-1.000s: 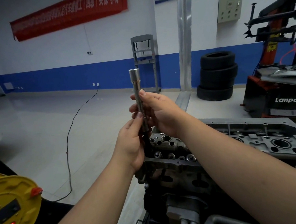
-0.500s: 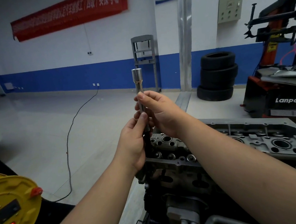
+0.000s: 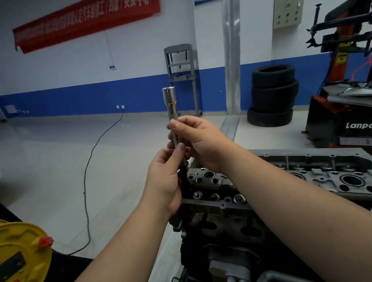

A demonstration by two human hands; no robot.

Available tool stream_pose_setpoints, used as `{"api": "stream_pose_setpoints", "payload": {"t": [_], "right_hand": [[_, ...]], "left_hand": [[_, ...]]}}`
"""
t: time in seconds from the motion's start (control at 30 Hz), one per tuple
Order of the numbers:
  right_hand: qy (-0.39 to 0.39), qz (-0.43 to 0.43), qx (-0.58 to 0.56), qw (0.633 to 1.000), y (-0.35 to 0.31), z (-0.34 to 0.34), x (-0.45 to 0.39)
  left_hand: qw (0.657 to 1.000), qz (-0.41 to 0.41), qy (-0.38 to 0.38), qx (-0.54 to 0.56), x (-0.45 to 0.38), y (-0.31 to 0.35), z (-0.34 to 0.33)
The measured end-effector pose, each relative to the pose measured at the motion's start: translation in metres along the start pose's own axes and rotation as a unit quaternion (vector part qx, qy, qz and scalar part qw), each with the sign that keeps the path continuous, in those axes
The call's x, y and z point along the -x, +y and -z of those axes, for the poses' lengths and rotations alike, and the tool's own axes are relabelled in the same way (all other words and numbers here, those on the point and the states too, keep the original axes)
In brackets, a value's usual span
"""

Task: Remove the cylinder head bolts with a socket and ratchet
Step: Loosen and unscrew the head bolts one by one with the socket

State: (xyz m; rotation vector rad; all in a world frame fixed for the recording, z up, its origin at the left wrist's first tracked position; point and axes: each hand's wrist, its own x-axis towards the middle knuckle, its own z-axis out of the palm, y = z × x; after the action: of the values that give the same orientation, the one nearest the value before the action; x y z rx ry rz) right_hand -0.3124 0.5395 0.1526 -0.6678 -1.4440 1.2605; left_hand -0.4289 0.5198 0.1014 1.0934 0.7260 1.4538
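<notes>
I hold a long chrome socket (image 3: 170, 102) upright in front of me, its open end on top. My right hand (image 3: 199, 140) grips the silver shaft in its middle. Just below, my left hand (image 3: 164, 182) pinches the lower part, where the silver shaft meets a dark bolt shank (image 3: 184, 180). Both hands are above the left end of the grey cylinder head (image 3: 304, 176), which fills the lower right. Several round holes and valve seats (image 3: 238, 198) show on its top. No ratchet is visible.
A yellow cable reel (image 3: 17, 260) sits at the lower left, and a black cable (image 3: 90, 169) runs across the floor to the wall. A stack of tyres (image 3: 273, 95) and a red and black tyre machine (image 3: 354, 111) stand at the right.
Both hands and the socket have drifted slightly to the right and a little down. The grips look the same.
</notes>
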Motion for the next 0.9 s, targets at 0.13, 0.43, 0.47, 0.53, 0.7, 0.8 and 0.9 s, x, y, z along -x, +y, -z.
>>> {"api": "stream_pose_setpoints", "payload": {"t": [0.13,0.43,0.47,0.53,0.7,0.8,0.9], "right_hand": [[-0.001,0.006,-0.001,1.000,-0.0005,-0.0006,0.0003],[0.006,-0.001,0.011,1.000,-0.0001,-0.0009,-0.0001],[0.009,-0.003,0.011,1.000,0.0003,-0.0003,-0.0003],[0.004,-0.008,0.008,1.000,0.0000,0.0004,-0.0002],[-0.012,-0.020,-0.024,0.999,-0.0013,-0.0008,0.0005],[-0.013,-0.018,-0.009,1.000,-0.0021,-0.0013,0.0008],[-0.004,-0.003,0.004,1.000,-0.0009,-0.0005,0.0007]], "left_hand": [[0.999,0.021,-0.034,0.007,-0.0008,0.0011,0.0029],[1.000,0.014,-0.008,0.021,-0.0013,-0.0007,0.0035],[1.000,0.011,-0.004,0.024,-0.0013,-0.0006,0.0036],[1.000,0.015,-0.011,0.015,-0.0014,-0.0004,0.0039],[0.998,0.028,-0.063,0.004,-0.0017,-0.0002,0.0048],[0.999,0.016,-0.032,0.006,-0.0006,0.0006,0.0031],[1.000,0.009,0.000,0.021,-0.0002,-0.0001,0.0027]]}}
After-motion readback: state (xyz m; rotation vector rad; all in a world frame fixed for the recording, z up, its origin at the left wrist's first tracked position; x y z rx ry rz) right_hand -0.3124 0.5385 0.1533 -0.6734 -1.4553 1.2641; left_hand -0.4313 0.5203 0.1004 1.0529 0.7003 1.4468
